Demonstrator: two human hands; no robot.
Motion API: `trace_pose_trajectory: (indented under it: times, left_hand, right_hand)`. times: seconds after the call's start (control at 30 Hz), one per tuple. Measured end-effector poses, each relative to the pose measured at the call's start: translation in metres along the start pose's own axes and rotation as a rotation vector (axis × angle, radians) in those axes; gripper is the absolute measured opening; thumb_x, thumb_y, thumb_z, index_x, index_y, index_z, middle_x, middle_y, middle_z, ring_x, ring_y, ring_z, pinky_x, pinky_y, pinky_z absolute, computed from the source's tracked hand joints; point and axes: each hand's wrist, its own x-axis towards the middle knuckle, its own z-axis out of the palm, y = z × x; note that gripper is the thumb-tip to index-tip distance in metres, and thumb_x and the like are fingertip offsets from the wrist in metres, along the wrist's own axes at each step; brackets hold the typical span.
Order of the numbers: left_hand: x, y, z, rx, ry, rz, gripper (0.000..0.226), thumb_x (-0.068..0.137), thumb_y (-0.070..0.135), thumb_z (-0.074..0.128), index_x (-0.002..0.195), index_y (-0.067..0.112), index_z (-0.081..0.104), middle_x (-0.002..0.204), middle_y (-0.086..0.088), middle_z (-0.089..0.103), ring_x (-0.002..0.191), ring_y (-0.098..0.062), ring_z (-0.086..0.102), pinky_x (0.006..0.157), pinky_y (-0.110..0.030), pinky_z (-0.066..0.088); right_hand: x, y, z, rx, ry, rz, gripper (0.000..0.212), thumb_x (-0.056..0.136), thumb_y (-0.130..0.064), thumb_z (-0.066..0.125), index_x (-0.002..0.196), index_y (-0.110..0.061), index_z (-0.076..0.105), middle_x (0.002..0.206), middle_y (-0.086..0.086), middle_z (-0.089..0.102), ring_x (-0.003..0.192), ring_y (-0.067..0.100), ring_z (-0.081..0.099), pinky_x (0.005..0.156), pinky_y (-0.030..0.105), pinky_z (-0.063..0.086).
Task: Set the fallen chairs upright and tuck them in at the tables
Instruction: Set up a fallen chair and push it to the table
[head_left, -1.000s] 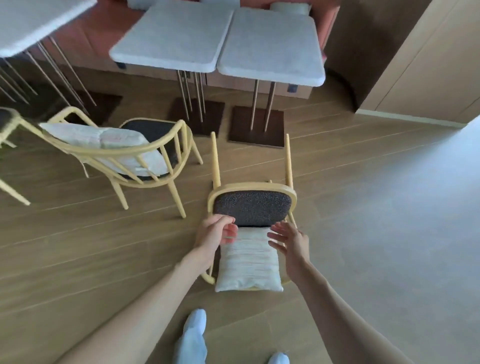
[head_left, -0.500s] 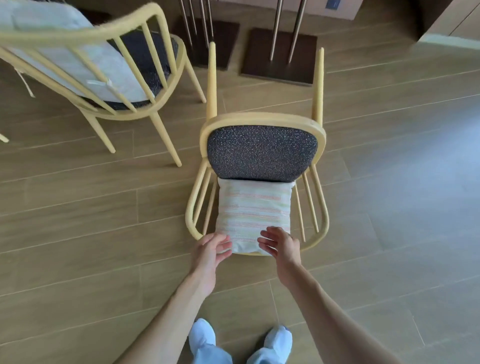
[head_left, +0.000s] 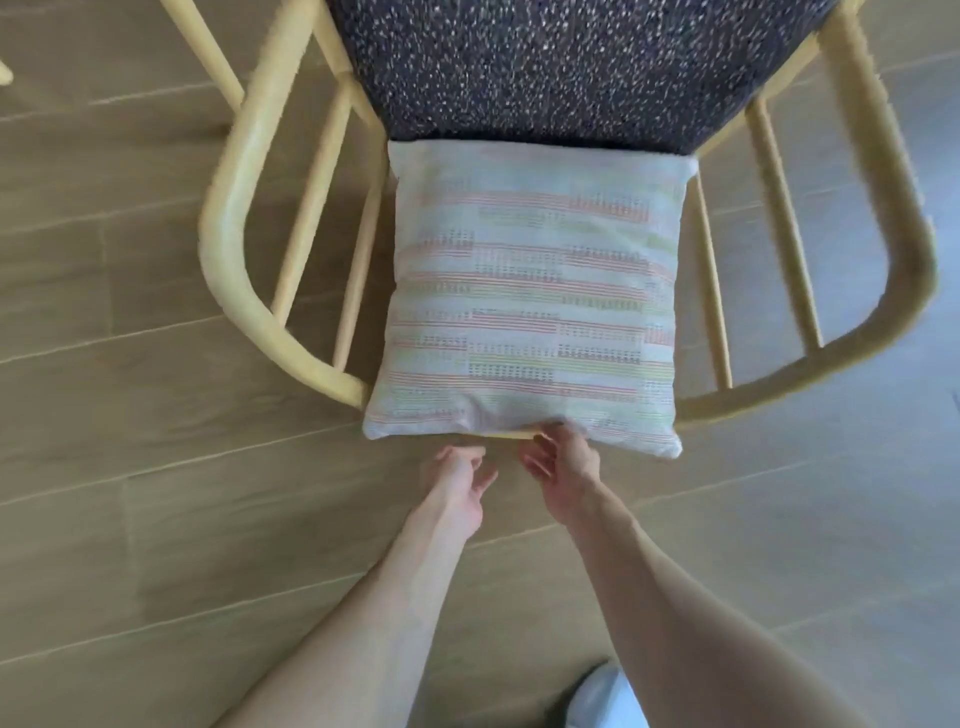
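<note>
The fallen chair's curved top rail (head_left: 506, 435) lies crosswise just past both hands, right hand (head_left: 563, 462) touching it with loosely curled fingers, left hand (head_left: 457, 475) open and empty just short.

Wood-plank floor (head_left: 156, 467), fallen chair (head_left: 234, 249) lying on it

The fallen chair (head_left: 234, 249) ran off the top edge, so its legs and the far part of its dark speckled seat (head_left: 571, 67) were out of view, and the striped cushion (head_left: 530, 301) covered the middle of its curved back rail. The right hand (head_left: 563, 462) reached to the cushion's near edge, its fingertips tucked under the fabric where any grip on the rail could not be told. Nearer than the cushion, a pale shoe (head_left: 602, 696) was blurred and cut by the bottom edge.
</note>
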Motion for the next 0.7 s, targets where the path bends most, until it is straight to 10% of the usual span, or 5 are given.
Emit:
trace_pose_trajectory:
  times: [0.1,0.3,0.5,0.7]
  left_hand:
    - [0.032,-0.004,0.001,-0.035,0.021,0.035,0.055,0.088,-0.017,0.056,0.139,0.004,0.050,0.118,-0.015,0.059,0.106,-0.023,0.057,0.101,-0.049,0.052]
    - [0.062,-0.001,0.004,-0.221,0.067,0.083,0.055,0.085,-0.019,0.056,0.135,0.002,0.053,0.133,-0.015,0.060,0.119,-0.025,0.059,0.105,-0.038,0.051]
    - [0.060,0.003,0.002,-0.285,-0.012,0.118,0.050,0.085,-0.023,0.050,0.132,-0.006,0.053,0.129,-0.022,0.063,0.122,-0.029,0.061,0.110,-0.038,0.046]
    - [0.008,0.019,-0.004,-0.212,-0.099,0.220,0.034,0.086,-0.023,0.050,0.113,-0.004,0.061,0.112,-0.021,0.063,0.102,-0.029,0.059,0.107,-0.044,0.047]
  right_hand:
    - [0.025,0.009,0.003,0.011,0.055,0.001,0.018,0.089,0.006,0.048,0.079,-0.007,0.055,0.070,0.012,0.055,0.049,0.019,0.043,0.050,0.030,0.036]
    - [0.040,0.018,0.001,0.141,0.064,0.003,0.050,0.092,-0.001,0.064,0.137,-0.007,0.043,0.079,0.010,0.051,0.055,0.018,0.043,0.060,0.035,0.049]
    - [0.036,0.010,-0.001,0.379,0.005,0.076,0.049,0.092,0.004,0.060,0.137,-0.014,0.051,0.094,0.003,0.060,0.079,0.018,0.056,0.103,0.050,0.045]
    - [-0.017,-0.001,-0.008,0.449,-0.161,0.008,0.043,0.094,0.001,0.064,0.134,-0.009,0.052,0.122,0.015,0.065,0.107,0.029,0.063,0.095,0.061,0.050]
